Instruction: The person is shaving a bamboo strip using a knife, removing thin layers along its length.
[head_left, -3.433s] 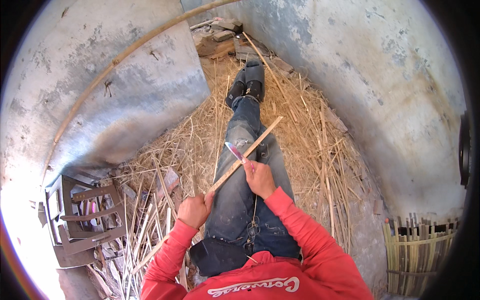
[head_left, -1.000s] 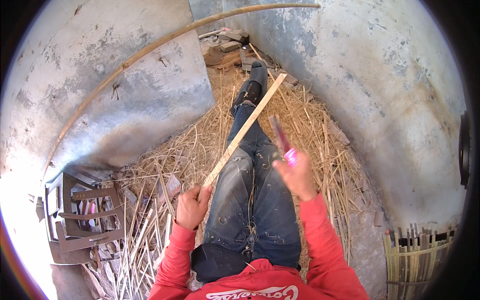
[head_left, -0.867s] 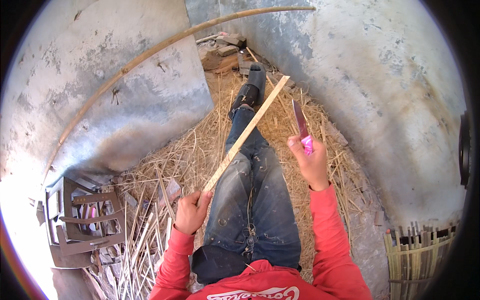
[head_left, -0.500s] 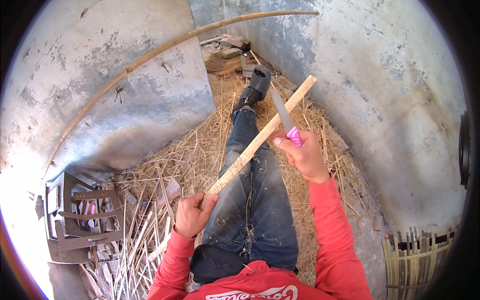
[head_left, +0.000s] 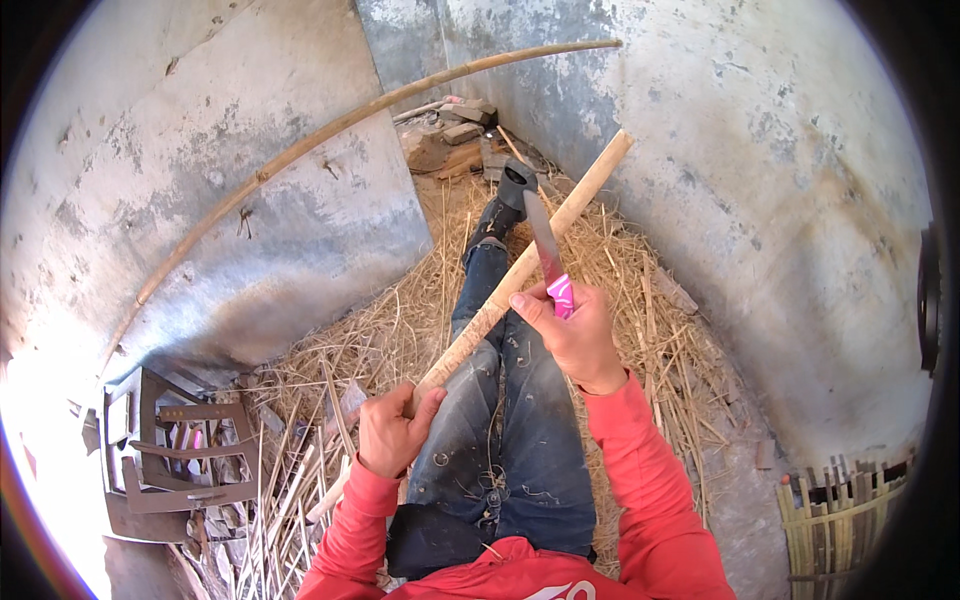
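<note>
A long pale bamboo strip point(head_left: 474, 336) slants over my legs, its far end up and to the right. My left hand point(head_left: 396, 428) is closed around its near end, thumb along the side. My right hand point(head_left: 574, 338) grips the pink handle of a knife point(head_left: 546, 240), whose blade points away and lies across the strip. The right thumb rests against the strip's edge; the other right fingers are partly hidden behind the handle and strip.
My outstretched legs in dusty jeans point(head_left: 545, 440) lie over straw and shavings point(head_left: 400, 320). A dark frame point(head_left: 190, 445) and thin strips point(head_left: 285, 500) are at left. A curved pole point(head_left: 300, 148) stands by the wall. A slatted woven piece point(head_left: 840, 525) sits at lower right.
My right hand and the knife have moved left and slightly nearer along the strip, bringing the blade across it. The left hand keeps its grip; the view has shifted slightly.
</note>
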